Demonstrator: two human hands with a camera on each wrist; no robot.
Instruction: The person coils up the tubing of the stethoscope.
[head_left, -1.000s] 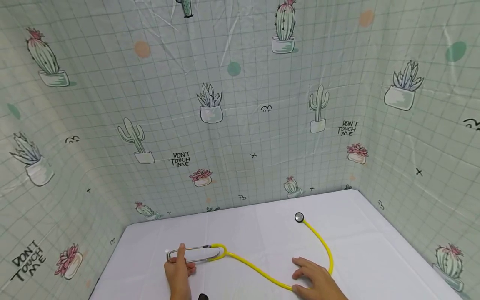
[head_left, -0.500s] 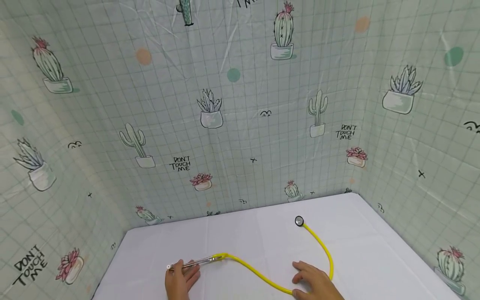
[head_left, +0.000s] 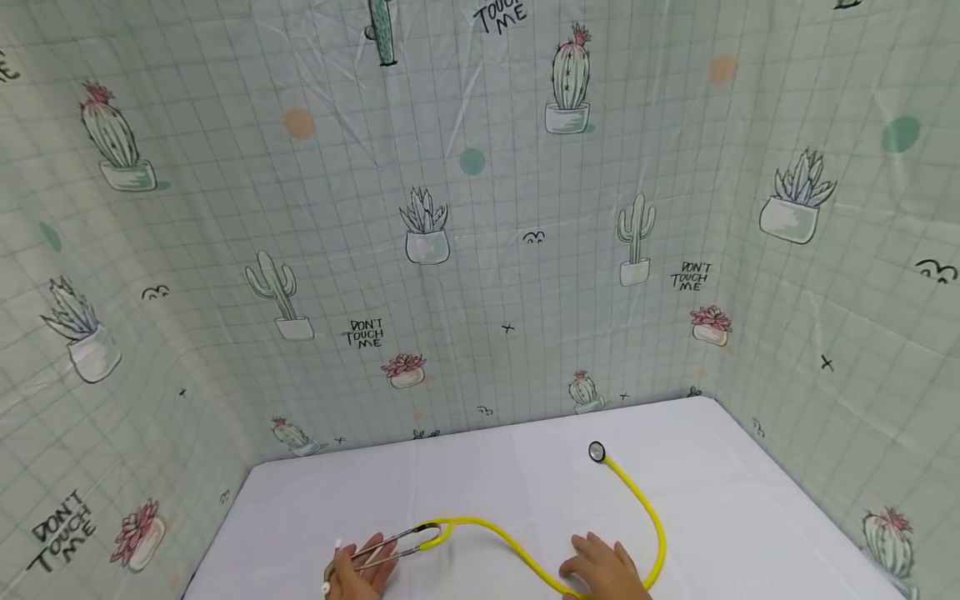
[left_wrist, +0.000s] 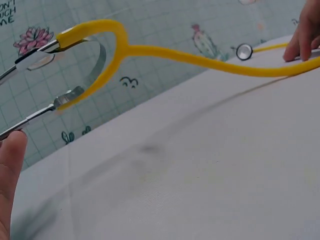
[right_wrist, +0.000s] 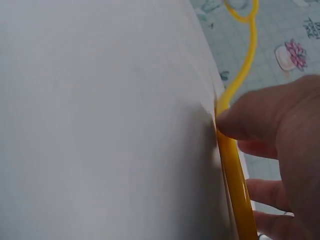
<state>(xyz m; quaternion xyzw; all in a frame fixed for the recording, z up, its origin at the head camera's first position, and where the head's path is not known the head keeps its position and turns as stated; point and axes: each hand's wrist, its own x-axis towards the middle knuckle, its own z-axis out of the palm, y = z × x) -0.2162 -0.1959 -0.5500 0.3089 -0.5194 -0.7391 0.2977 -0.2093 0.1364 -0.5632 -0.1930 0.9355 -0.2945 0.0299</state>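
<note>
A stethoscope [head_left: 519, 551] with yellow tubing stretches between both hands. My left hand [head_left: 358, 577] holds its metal ear tubes [head_left: 406, 542], with the thumb over them and the fingers beneath. White eartips [head_left: 326, 588] stick out past the thumb. In the left wrist view, the yellow fork [left_wrist: 121, 47] hangs above the table and casts a shadow. My right hand [head_left: 604, 570] rests over the tubing lower down, fingers spread. Its thumb [right_wrist: 240, 120] presses the tube in the right wrist view. The round chest piece [head_left: 597, 452] lies farther back, beyond the right hand.
A white-covered table [head_left: 517, 467] lies under the hands. Behind it and along both sides hangs a grid-patterned curtain [head_left: 480, 283] printed with cactus pots and lettering.
My left hand has turned the ear tubes over, from lying flat through edge-on to a tilt, and drawn them slightly nearer. The right hand has slid a little left along the tubing.
</note>
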